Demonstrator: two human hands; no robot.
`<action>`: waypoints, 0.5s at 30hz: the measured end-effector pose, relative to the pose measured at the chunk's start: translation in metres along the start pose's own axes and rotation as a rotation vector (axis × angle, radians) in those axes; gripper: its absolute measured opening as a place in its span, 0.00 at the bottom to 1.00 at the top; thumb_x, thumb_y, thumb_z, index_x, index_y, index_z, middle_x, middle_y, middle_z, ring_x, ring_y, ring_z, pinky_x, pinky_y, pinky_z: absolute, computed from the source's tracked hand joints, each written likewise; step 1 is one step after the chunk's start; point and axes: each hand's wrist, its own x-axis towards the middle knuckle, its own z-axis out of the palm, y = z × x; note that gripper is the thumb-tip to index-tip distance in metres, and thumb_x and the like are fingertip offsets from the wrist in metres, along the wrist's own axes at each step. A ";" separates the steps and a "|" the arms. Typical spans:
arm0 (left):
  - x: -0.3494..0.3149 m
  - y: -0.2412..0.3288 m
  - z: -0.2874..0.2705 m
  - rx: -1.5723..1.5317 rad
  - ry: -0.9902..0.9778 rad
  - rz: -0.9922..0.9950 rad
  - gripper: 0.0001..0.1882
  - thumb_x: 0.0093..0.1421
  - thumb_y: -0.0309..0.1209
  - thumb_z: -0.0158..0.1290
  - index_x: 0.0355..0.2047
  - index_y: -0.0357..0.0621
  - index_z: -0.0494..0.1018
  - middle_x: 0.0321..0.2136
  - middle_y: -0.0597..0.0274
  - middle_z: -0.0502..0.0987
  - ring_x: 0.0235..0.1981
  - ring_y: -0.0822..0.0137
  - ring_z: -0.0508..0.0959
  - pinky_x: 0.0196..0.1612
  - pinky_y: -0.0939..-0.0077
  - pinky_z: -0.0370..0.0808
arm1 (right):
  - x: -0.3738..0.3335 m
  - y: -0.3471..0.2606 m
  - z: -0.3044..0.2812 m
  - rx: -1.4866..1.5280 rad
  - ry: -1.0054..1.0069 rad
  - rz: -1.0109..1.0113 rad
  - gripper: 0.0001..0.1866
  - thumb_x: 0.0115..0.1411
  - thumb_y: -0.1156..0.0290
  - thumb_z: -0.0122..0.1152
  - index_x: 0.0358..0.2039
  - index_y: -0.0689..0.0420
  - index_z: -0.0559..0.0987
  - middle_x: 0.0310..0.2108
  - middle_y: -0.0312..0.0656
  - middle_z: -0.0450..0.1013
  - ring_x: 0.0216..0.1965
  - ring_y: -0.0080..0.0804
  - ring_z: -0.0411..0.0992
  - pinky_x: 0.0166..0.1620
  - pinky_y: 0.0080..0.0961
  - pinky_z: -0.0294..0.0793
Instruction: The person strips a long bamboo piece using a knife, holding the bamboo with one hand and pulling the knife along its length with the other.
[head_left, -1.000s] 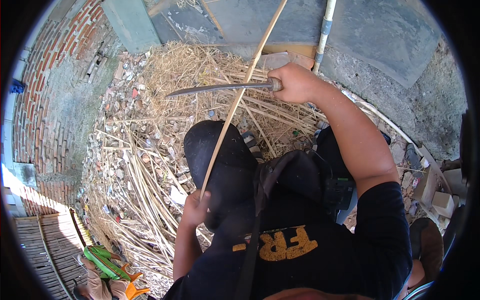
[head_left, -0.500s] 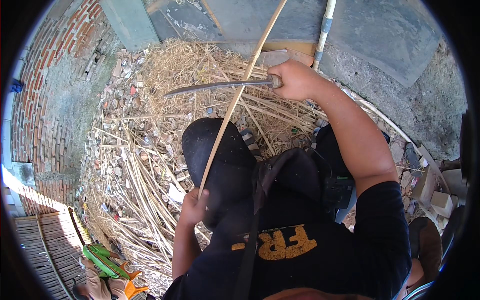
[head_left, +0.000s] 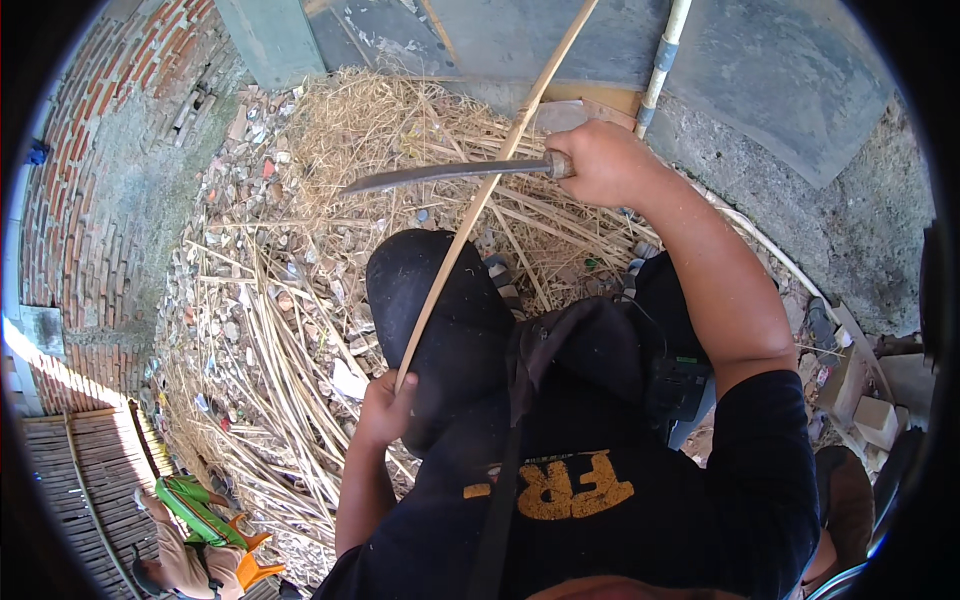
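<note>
My left hand (head_left: pixel 385 405) grips the lower end of a long thin bamboo stick (head_left: pixel 490 190) that runs up and to the right, out of the top of the picture. My right hand (head_left: pixel 605 160) is closed on the handle of a long knife (head_left: pixel 440 175). Its blade points left and lies across the stick, touching it about halfway up. My black-trousered knee (head_left: pixel 440 310) is raised under the stick.
A thick pile of split bamboo strips and dry shavings (head_left: pixel 300 300) covers the ground. A brick wall (head_left: pixel 90 200) curves on the left. A pale pole (head_left: pixel 665 50) leans on grey slabs behind. Another person in green (head_left: pixel 195 520) sits at lower left.
The knife and my right hand have shifted slightly left along the stick. My left hand keeps its hold on the stick's lower end.
</note>
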 end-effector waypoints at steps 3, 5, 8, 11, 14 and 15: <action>0.000 -0.004 -0.001 -0.018 -0.011 0.008 0.21 0.69 0.44 0.52 0.27 0.39 0.72 0.18 0.71 0.70 0.20 0.80 0.68 0.24 0.78 0.66 | 0.005 -0.005 0.001 0.010 -0.062 0.010 0.11 0.49 0.68 0.62 0.34 0.55 0.81 0.32 0.49 0.79 0.40 0.49 0.78 0.44 0.45 0.77; 0.001 0.003 0.004 -0.005 0.005 0.042 0.20 0.69 0.43 0.52 0.27 0.38 0.72 0.18 0.71 0.70 0.20 0.80 0.68 0.24 0.79 0.66 | 0.018 0.024 0.014 0.079 -0.033 0.039 0.11 0.49 0.68 0.61 0.34 0.55 0.81 0.32 0.49 0.79 0.40 0.50 0.77 0.43 0.45 0.76; -0.001 0.006 0.008 0.013 0.052 0.115 0.21 0.69 0.44 0.52 0.26 0.39 0.71 0.18 0.71 0.70 0.21 0.80 0.69 0.24 0.80 0.66 | 0.017 0.030 0.024 0.119 0.066 -0.018 0.12 0.48 0.68 0.64 0.35 0.56 0.80 0.29 0.51 0.78 0.35 0.52 0.77 0.40 0.46 0.76; -0.001 -0.001 0.001 -0.023 0.007 0.021 0.21 0.69 0.44 0.52 0.27 0.39 0.71 0.18 0.71 0.71 0.21 0.80 0.69 0.24 0.80 0.67 | 0.010 0.012 0.016 0.099 0.097 -0.009 0.11 0.48 0.68 0.64 0.33 0.56 0.80 0.29 0.51 0.78 0.35 0.52 0.77 0.40 0.46 0.76; -0.002 -0.006 -0.002 -0.046 -0.024 -0.038 0.21 0.70 0.45 0.51 0.29 0.38 0.72 0.19 0.70 0.71 0.21 0.80 0.69 0.25 0.80 0.67 | -0.001 -0.024 0.001 -0.003 -0.056 -0.043 0.09 0.49 0.70 0.60 0.33 0.54 0.81 0.31 0.50 0.78 0.40 0.50 0.77 0.41 0.45 0.76; -0.001 -0.003 -0.003 -0.044 -0.030 -0.043 0.21 0.70 0.45 0.51 0.29 0.38 0.72 0.19 0.70 0.71 0.21 0.79 0.69 0.24 0.80 0.67 | 0.001 -0.022 0.000 -0.033 -0.084 -0.035 0.08 0.48 0.71 0.60 0.31 0.54 0.81 0.31 0.49 0.79 0.39 0.50 0.77 0.42 0.44 0.76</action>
